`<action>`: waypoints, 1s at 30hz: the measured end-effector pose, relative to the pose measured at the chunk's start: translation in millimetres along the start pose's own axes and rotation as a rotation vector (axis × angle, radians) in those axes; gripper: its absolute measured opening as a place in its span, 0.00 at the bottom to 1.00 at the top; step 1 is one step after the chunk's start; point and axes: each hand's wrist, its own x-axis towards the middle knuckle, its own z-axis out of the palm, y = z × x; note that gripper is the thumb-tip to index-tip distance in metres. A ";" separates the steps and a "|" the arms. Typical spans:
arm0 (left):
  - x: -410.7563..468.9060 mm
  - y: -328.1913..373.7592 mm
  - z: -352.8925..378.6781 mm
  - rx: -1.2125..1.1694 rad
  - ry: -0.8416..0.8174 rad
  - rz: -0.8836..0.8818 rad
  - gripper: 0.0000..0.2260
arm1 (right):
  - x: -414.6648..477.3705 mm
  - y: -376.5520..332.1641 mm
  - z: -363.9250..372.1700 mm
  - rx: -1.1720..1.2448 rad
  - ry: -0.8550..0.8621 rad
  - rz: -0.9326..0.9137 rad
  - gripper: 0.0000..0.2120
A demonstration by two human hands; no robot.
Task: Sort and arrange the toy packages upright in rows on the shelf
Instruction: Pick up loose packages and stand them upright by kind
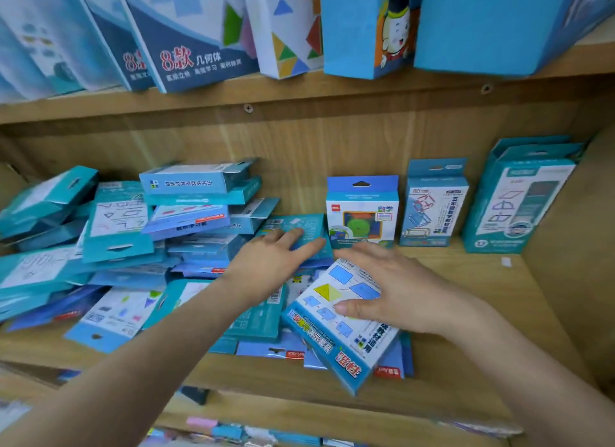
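Observation:
A jumbled heap of blue and teal toy packages point(126, 243) covers the left and middle of the wooden shelf point(466, 313). Three kinds of package stand upright along the back right: a white-fronted one point(362, 210), a taller blue one point(432, 207) and a large teal one point(519, 200). My left hand point(273, 257) lies flat, fingers spread, on a teal package point(299, 227) leaning against the white-fronted one. My right hand point(389, 286) rests open on a flat white-and-blue package with coloured shapes point(336, 316), its thumb against the package's face.
The upper shelf point(299, 93) carries large boxes leaning to the left. A wooden side wall point(579, 247) closes the shelf on the right. Bare shelf board shows in front of the upright packages, with a small white label point(506, 262) lying on it. More goods show on the shelf below point(233, 430).

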 end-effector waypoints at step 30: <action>11.3 -26.8 -48.2 -0.688 0.590 -0.226 0.11 | 79.3 -13.1 -25.2 0.567 0.387 -0.063 0.15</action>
